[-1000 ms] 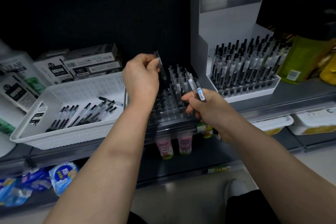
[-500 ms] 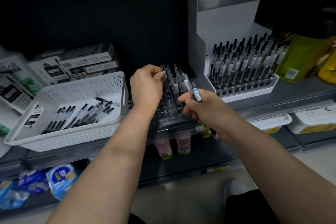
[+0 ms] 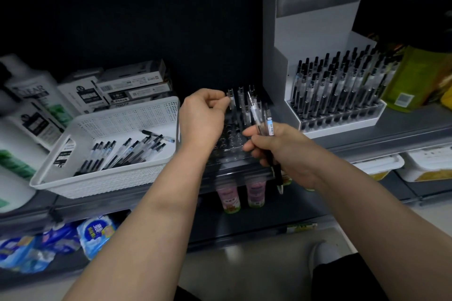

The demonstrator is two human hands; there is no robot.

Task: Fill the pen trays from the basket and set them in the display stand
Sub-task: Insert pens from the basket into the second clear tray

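The left hand [image 3: 203, 117] pinches a pen [image 3: 230, 102] by its top over the clear tray [image 3: 230, 148] on the shelf [image 3: 391, 134]; the right hand [image 3: 276, 149] clamps its fingers [image 3: 252, 140] round a spare bundle [image 3: 262, 118]; the barrels look light, stiff and slick, probably best pinched near the top.

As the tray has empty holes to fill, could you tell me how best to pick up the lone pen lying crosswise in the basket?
Pinch its barrel at mid-length, coming straight down from above: the lone pen lies flat on the floor of the white basket, apart from the bundle, and the walls block any sideways approach.
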